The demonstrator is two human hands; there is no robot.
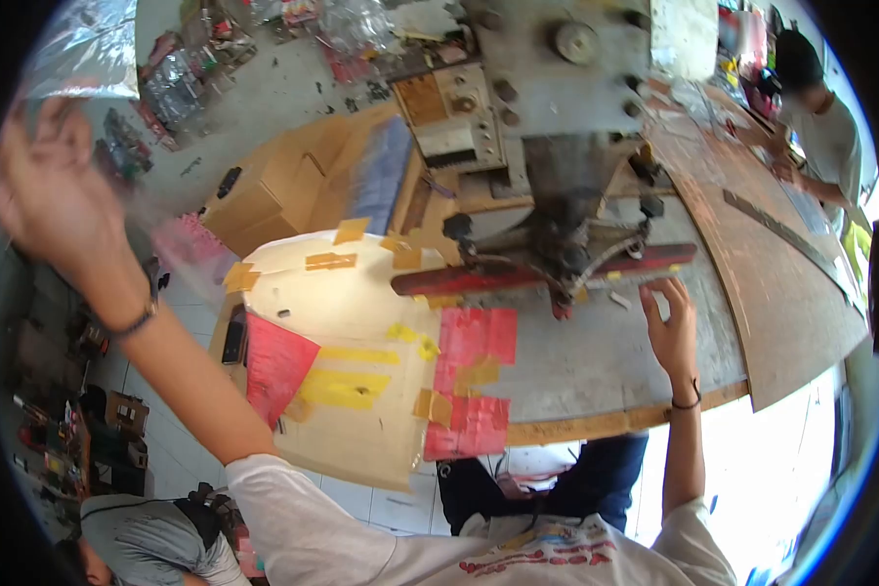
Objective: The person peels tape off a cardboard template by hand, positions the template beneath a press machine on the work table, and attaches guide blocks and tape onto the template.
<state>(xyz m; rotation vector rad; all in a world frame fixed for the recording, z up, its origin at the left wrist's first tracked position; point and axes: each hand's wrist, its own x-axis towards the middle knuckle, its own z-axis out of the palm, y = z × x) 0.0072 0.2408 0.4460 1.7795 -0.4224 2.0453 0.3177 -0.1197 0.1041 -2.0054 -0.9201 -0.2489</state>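
Observation:
My left hand [54, 190] is raised at the upper left, its fingers smeared by motion. Their tips meet the lower edge of a shiny clear plastic sheet [83, 49]; whether they grip it I cannot tell. On the right, my right hand [672, 327] hovers at the grey metal table [566, 376], fingers curved with a gap between thumb and forefinger and nothing visible in them. Just beyond its fingertips runs the long red bar [645, 262] of a press-like machine [562, 225]. A small whitish piece [619, 300] lies beside that hand.
A cream board [352, 313] with red, yellow and brown tape covers the table's left part. Behind it stands a cardboard box [273, 190]. Plastic packets [200, 83] lie on the floor. One person [820, 137] works at the right-hand wooden table [742, 254]; another [156, 532] bends at lower left.

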